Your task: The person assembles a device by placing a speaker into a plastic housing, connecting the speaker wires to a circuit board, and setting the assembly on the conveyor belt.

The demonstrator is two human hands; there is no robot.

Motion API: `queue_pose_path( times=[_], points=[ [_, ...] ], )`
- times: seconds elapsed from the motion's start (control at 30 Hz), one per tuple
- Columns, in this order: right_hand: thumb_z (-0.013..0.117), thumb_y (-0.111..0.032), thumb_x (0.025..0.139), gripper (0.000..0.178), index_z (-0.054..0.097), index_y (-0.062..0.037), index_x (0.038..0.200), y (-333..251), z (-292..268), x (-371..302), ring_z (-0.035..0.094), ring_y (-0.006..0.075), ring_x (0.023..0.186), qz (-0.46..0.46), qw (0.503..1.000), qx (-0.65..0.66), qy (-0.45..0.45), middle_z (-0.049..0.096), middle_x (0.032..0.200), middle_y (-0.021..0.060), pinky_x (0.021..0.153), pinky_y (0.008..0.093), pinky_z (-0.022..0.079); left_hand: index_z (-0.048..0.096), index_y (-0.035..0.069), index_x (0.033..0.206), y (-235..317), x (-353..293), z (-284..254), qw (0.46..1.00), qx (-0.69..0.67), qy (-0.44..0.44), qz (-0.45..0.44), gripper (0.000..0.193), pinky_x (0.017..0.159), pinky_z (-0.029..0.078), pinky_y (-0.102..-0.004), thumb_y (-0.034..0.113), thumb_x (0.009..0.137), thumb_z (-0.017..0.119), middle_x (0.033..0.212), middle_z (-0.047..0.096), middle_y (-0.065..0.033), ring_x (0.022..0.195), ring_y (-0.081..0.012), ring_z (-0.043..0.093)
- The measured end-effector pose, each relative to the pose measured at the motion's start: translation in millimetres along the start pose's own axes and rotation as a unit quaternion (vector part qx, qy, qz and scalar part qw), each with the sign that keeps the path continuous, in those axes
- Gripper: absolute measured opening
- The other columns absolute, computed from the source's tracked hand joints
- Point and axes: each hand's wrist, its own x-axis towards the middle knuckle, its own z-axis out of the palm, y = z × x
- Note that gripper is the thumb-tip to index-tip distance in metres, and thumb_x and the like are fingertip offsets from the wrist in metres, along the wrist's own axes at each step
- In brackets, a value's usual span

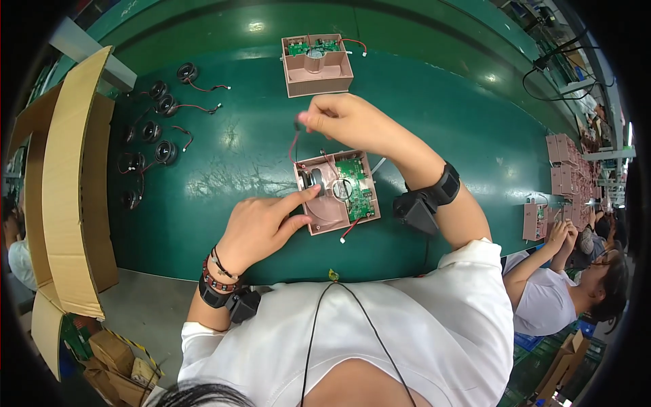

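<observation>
Just left of centre, an open pink plastic housing [329, 227] lies on the green table, with a green circuit board [363, 193] in its right half. A small black speaker [306, 178] sits at its left side. My left hand [261, 227] is at that side, its index fingertip on the speaker and its thumb against the housing wall. Above the housing, my right hand [346, 123] is closed in a pinch on the upper end of a thin red-and-black speaker wire [293, 148]. The wire runs down to the housing; its tip is blurred beside my fingers.
Several black speakers [165, 152] with wires lie at the left, beside a tall open cardboard box [71, 183]. A second pink housing [317, 85] with boards stands at the far side. Stacked pink housings [561, 163] and a co-worker [553, 298] are at the right.
</observation>
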Motion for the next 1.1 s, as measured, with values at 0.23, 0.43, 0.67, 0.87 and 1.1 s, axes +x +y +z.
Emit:
queue_pose_path(
  times=[0.23, 0.43, 0.67, 0.87, 1.1],
  points=[
    [0.061, -0.022, 0.091, 0.022, 0.062, -0.001, 0.086, -4.0, -4.0, -18.8, 0.049, 0.0158, 0.062, -0.021, 0.999, -0.027, 0.005, 0.052, 0.067, 0.0042, 0.057, 0.0331, 0.04, 0.065, 0.013, 0.11, 8.1, 22.5, -7.2, 0.981, -0.025, 0.18, 0.061, 0.029, 0.063, 0.047, -0.0366, 0.02, 0.083, 0.068, 0.085, 0.062, -0.0067, 0.075, -0.0258, 0.06],
    [0.06, -0.016, 0.088, 0.015, 0.062, -0.0014, 0.088, -0.7, 4.3, -51.5, 0.057, 0.0287, 0.071, -0.159, 0.975, -0.135, 0.074, 0.057, 0.078, 0.0105, 0.061, 0.0392, 0.044, 0.066, 0.009, 0.1, 19.3, 57.2, -6.2, 0.951, -0.05, 0.299, 0.059, 0.019, 0.071, 0.045, -0.0365, 0.012, 0.082, 0.068, 0.089, 0.058, -0.008, 0.085, -0.0272, 0.056],
    [0.061, -0.016, 0.087, 0.013, 0.061, -0.0031, 0.087, -2.3, -1.2, -65.3, 0.057, 0.0314, 0.074, -0.143, 0.974, -0.146, 0.101, 0.056, 0.08, 0.0104, 0.063, 0.0403, 0.045, 0.067, 0.011, 0.09, 22.7, 67.2, 0.5, 0.948, 0.025, 0.311, 0.052, 0.011, 0.071, 0.041, -0.0357, 0.011, 0.079, 0.068, 0.086, 0.058, -0.0026, 0.081, -0.0231, 0.053],
    [0.067, -0.011, 0.08, 0.011, 0.058, -0.0044, 0.083, -2.4, 4.9, -62.2, 0.057, 0.0279, 0.075, -0.244, 0.919, -0.205, 0.233, 0.054, 0.083, 0.0079, 0.063, 0.0389, 0.045, 0.066, 0.012, 0.085, 22.3, 65.5, -3.0, 0.954, 0.08, 0.282, 0.059, 0.007, 0.069, 0.038, -0.0343, 0.011, 0.078, 0.068, 0.083, 0.057, 0.0009, 0.079, -0.02, 0.052],
    [0.069, -0.008, 0.076, 0.014, 0.056, -0.0057, 0.081, -2.4, 6.9, -60.8, 0.054, 0.0232, 0.074, -0.252, 0.903, -0.25, 0.241, 0.05, 0.079, 0.0051, 0.063, 0.0371, 0.043, 0.066, 0.011, 0.084, 24.5, 69.1, -2.0, 0.948, 0.073, 0.303, 0.062, 0.007, 0.069, 0.039, -0.0344, 0.011, 0.078, 0.068, 0.084, 0.057, -0.0001, 0.077, -0.0208, 0.052]
  ],
)
